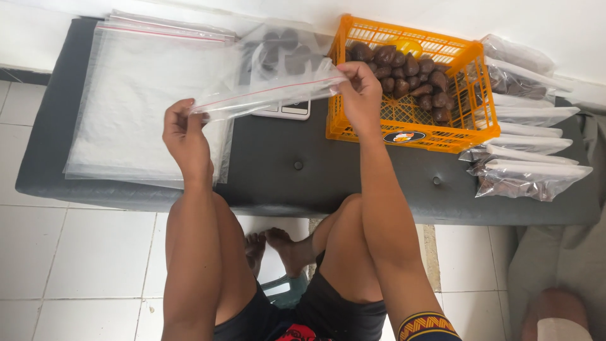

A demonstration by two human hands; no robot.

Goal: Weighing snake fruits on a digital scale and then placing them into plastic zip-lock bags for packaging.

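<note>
Two hands hold one clear zip bag (268,95) up above the dark bench (278,164): the left hand (184,136) has its grip pinched on the bag's left end, and the right hand (361,95) has its grip pinched on the right end, by the orange basket (442,136). It looks like the bag is being stretched out and made ready, so I think the next move needs the top pulled open wide. The bag is see-through, thin and floppy, with a red line along its top, and behind it sit a small white scale (284,110) and brown scaly fruits (404,76) in the basket.
</note>
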